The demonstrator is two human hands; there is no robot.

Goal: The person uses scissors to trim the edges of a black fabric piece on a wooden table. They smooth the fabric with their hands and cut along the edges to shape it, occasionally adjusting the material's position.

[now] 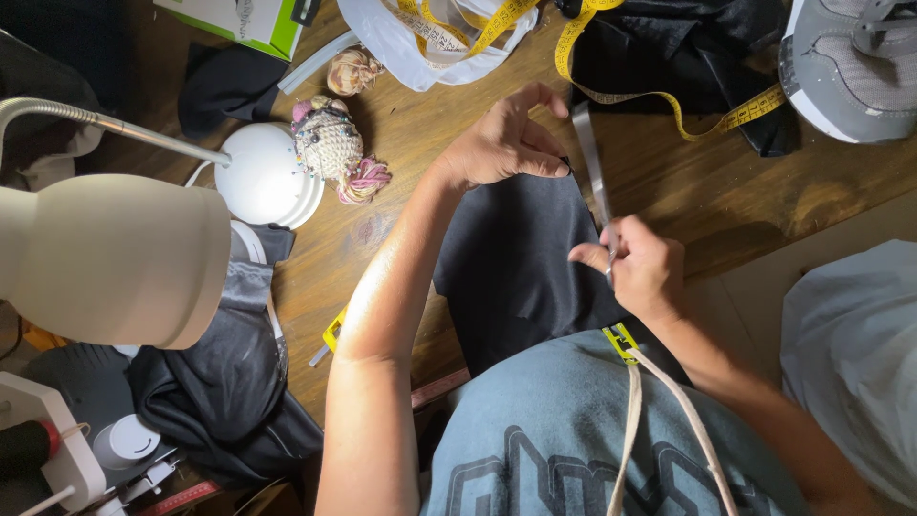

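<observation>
A dark fabric [521, 258] is pinched at its far edge by the left hand [501, 143]. A grey strip [592, 162] is gripped by the right hand [640, 268]. A yellow measuring tape [669, 100] is laid across the wooden table [707, 191].

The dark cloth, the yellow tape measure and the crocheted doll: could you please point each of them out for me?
Dark cloth [511, 258], head view, on its flat middle between the hands.
Yellow tape measure [626, 95], head view, on the strip crossing the table.
Crocheted doll [328, 143], head view, on its knitted head.

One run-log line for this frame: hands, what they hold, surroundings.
left hand: pinches dark cloth edge | right hand: holds grey strip | nearby: yellow tape, lamp, wooden table
</observation>
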